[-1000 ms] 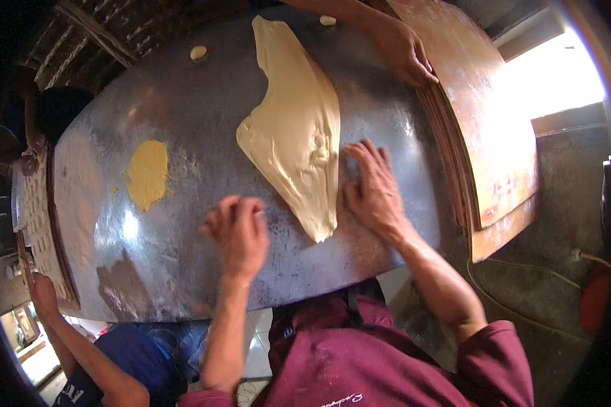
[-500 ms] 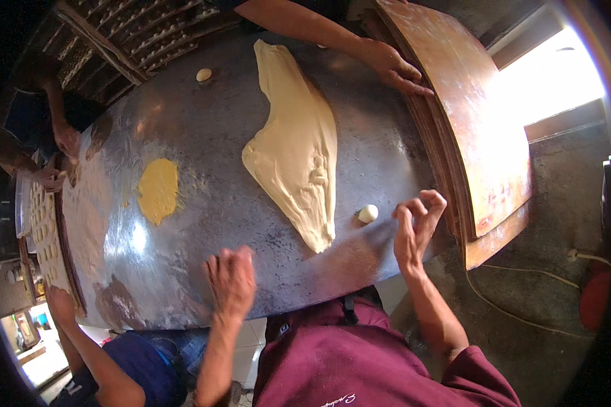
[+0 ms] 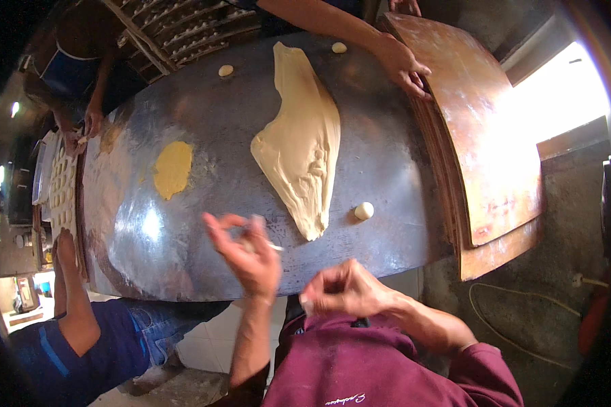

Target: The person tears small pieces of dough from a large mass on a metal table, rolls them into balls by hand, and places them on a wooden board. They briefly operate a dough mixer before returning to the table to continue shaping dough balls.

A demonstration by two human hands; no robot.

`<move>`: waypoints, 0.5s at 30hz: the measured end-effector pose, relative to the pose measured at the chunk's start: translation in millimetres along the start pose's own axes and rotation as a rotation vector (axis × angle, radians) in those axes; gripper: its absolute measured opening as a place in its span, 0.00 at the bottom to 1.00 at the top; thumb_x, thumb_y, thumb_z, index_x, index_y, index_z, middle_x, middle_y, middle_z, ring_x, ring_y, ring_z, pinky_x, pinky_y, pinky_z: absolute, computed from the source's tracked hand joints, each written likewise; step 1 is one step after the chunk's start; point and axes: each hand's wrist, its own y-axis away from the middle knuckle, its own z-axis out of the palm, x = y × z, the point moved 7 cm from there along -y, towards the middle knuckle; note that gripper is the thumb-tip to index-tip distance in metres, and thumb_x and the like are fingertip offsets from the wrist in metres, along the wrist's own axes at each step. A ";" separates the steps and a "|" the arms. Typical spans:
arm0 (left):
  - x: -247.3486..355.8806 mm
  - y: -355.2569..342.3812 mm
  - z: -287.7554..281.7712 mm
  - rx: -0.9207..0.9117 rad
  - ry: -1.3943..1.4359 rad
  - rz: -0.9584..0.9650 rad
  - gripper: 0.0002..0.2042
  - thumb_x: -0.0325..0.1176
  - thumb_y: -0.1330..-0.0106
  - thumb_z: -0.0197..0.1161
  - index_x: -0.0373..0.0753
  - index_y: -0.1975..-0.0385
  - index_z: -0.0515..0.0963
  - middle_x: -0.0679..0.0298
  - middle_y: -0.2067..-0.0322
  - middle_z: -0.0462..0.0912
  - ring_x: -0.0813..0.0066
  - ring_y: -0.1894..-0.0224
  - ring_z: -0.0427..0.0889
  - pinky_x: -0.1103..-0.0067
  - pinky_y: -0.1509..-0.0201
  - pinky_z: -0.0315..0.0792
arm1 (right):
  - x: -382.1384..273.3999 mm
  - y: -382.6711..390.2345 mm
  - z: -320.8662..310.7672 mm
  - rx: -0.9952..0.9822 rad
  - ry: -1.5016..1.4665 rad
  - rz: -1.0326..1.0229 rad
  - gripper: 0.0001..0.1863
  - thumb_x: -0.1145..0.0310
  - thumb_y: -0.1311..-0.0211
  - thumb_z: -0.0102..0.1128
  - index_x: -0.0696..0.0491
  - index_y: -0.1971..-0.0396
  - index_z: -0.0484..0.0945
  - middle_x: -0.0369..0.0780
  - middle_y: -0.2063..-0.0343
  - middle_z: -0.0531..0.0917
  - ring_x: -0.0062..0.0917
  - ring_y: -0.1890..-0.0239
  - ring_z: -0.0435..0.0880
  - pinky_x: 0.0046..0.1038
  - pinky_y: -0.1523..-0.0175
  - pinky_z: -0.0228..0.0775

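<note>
A large, uneven sheet of pale dough (image 3: 305, 136) lies stretched over the dark metal worktable (image 3: 377, 258). Left of its near tip, my left hand (image 3: 251, 261) hovers over the table's near edge, fingers curved and apart, partly blurred. A small, thin whitish piece (image 3: 276, 247) shows beside its thumb; whether it is held I cannot tell. My right hand (image 3: 349, 288) is in front of my body with fingertips closed together, and whatever they may hold is hidden. On the table beyond it sits a round dough ball (image 3: 364, 211).
A yellow, paste-like patch (image 3: 173, 169) lies left of the dough. Two more dough balls (image 3: 225, 70) (image 3: 339, 47) sit at the far side. Another person's hand (image 3: 404, 68) touches the stacked wooden boards (image 3: 482, 149) at right. Co-workers stand by a tray of small dough pieces (image 3: 63, 183) at left.
My right hand has come left and nearer my body, away from the dough ball, its fingers closing together. My left hand has moved slightly right and its fingers have spread.
</note>
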 end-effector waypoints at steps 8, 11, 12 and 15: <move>-46.1 -5.3 15.0 -0.209 -0.326 -0.004 0.43 0.12 0.43 0.54 0.44 0.25 0.49 0.46 0.50 0.63 0.52 0.48 0.67 0.61 0.43 0.65 | -30.4 -22.3 -82.0 0.910 1.533 -0.270 0.22 0.64 0.36 0.59 0.43 0.42 0.74 0.41 0.56 0.75 0.38 0.51 0.73 0.42 0.44 0.57; -39.8 47.1 32.4 -0.613 -0.334 0.108 0.42 0.13 0.45 0.55 0.52 0.28 0.56 0.45 0.51 0.65 0.46 0.47 0.67 0.57 0.41 0.65 | 19.1 24.3 -87.1 0.937 1.476 -0.098 0.20 0.67 0.40 0.63 0.49 0.46 0.75 0.43 0.54 0.75 0.41 0.52 0.72 0.46 0.44 0.59; -34.6 66.7 25.5 -0.710 -0.269 0.167 0.35 0.18 0.42 0.57 0.59 0.34 0.63 0.47 0.54 0.67 0.47 0.49 0.69 0.55 0.47 0.67 | 23.9 32.9 -86.5 0.900 1.439 -0.125 0.21 0.67 0.41 0.64 0.50 0.47 0.75 0.44 0.53 0.75 0.42 0.51 0.72 0.46 0.44 0.59; -35.3 81.2 -13.4 -0.755 -0.469 0.339 0.16 0.32 0.36 0.58 0.47 0.48 0.73 0.51 0.57 0.71 0.47 0.59 0.74 0.54 0.61 0.66 | 31.8 45.9 -74.5 0.782 1.479 -0.027 0.22 0.67 0.44 0.65 0.54 0.50 0.73 0.47 0.52 0.74 0.45 0.49 0.71 0.47 0.43 0.60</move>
